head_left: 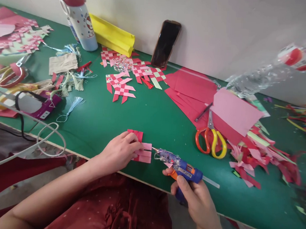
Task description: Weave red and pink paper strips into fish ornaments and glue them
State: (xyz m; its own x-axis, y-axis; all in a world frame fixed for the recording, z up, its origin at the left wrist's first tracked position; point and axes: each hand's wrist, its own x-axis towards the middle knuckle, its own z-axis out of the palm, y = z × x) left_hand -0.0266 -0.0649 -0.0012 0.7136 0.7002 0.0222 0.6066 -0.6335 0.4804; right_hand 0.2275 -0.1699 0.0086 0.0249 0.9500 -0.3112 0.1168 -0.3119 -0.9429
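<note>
My left hand (120,150) presses down on a small woven piece of red and pink paper strips (143,152) near the front edge of the green table (152,121), fingers curled onto it. My right hand (196,199) grips a blue hot glue gun (180,167) with an orange trigger under one finger. The gun's metal nozzle points left and sits right at the pink strips' right edge. A clear glue stick pokes out of the gun's back.
Orange and yellow scissors (211,139) lie on red and pink paper sheets (196,93) with scraps to the right. Several finished woven pieces (120,88) lie mid-table. A phone (165,44) leans on the wall beside yellow paper (112,36) and a bottle (79,17). Cables and tassels sit left.
</note>
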